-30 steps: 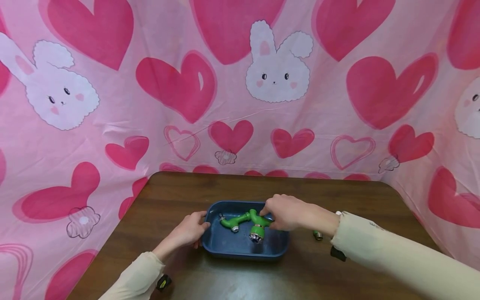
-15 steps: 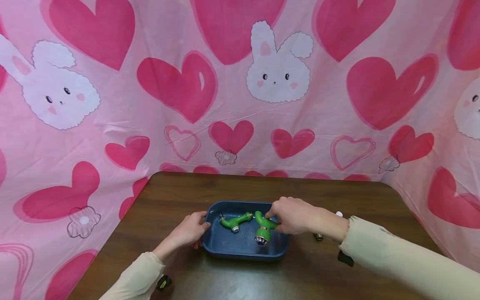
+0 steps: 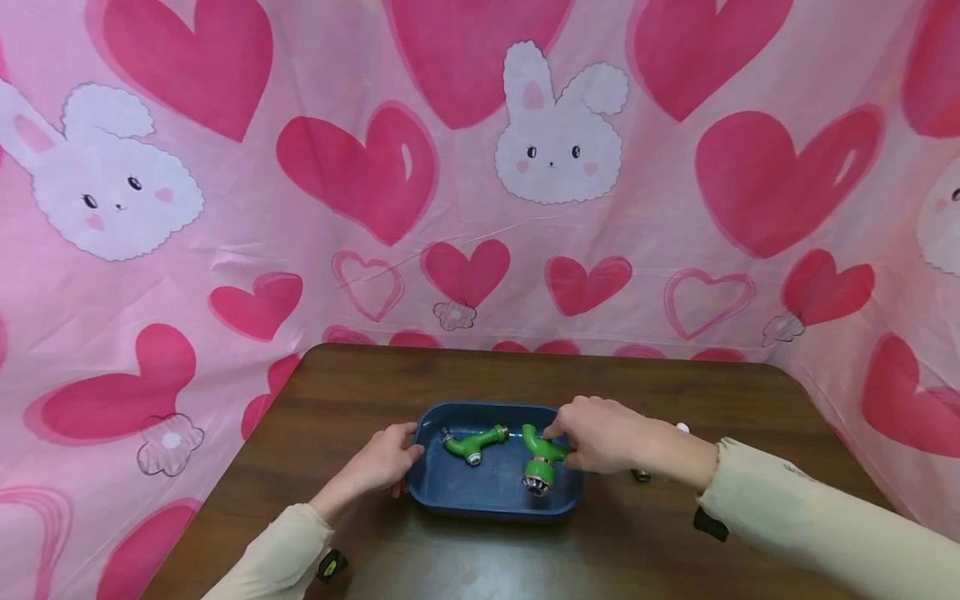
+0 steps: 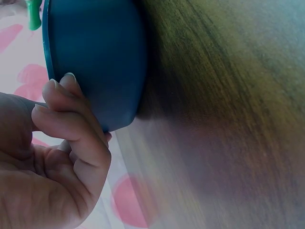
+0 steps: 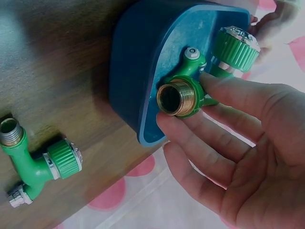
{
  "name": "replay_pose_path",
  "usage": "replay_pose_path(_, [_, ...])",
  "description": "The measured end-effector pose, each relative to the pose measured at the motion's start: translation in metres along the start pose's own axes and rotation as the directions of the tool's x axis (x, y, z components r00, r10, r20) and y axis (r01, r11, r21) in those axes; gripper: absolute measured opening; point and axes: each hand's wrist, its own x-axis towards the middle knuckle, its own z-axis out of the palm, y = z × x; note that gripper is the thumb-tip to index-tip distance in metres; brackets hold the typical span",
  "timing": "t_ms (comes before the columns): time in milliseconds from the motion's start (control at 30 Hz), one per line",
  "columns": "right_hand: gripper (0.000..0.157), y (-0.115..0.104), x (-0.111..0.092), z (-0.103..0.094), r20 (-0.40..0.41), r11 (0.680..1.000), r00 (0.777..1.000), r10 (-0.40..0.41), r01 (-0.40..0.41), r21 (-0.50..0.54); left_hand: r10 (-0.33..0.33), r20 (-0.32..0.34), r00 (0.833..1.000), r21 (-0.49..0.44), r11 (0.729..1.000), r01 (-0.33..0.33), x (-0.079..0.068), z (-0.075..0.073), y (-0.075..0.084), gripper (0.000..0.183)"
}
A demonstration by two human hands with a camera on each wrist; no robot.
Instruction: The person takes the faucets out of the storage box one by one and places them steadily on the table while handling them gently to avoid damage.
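Observation:
In the head view a green tap (image 3: pixel 542 458), with a ridged round knob and a brass threaded end, is held by my right hand (image 3: pixel 603 435) over the right side of a blue plastic basin (image 3: pixel 480 498). My right thumb and fingers pinch the tap near its brass thread (image 5: pixel 177 98) in the right wrist view. Inside the basin lies a second green tap body (image 3: pixel 474 444) without a visible knob. My left hand (image 3: pixel 378 458) grips the basin's left rim, fingers under the outer wall (image 4: pixel 95 57).
Another green tap (image 5: pixel 40 167) with a knob lies on the brown wooden table (image 3: pixel 420 375), right of the basin; my right hand and wrist mostly hide it in the head view. A pink cloth (image 3: pixel 480 217) with hearts and rabbits hangs behind the table.
My right hand has moved slightly right with the held tap, which has come apart from the tap body lying in the basin. My left hand stays on the rim.

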Motion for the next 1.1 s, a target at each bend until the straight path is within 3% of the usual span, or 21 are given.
replay_pose_path(700, [0.044,0.003,-0.016,0.001,-0.035,1.000,0.999,0.023,-0.023,0.010,-0.027,0.013,1.000,0.017,1.000,0.027,-0.002,-0.002,0.000,0.051])
replay_pose_path(1100, [0.036,0.014,-0.026,0.000,-0.063,1.000,0.998,-0.017,0.016,-0.010,-0.017,0.015,1.000,0.003,1.000,0.017,-0.002,-0.003,-0.001,0.052])
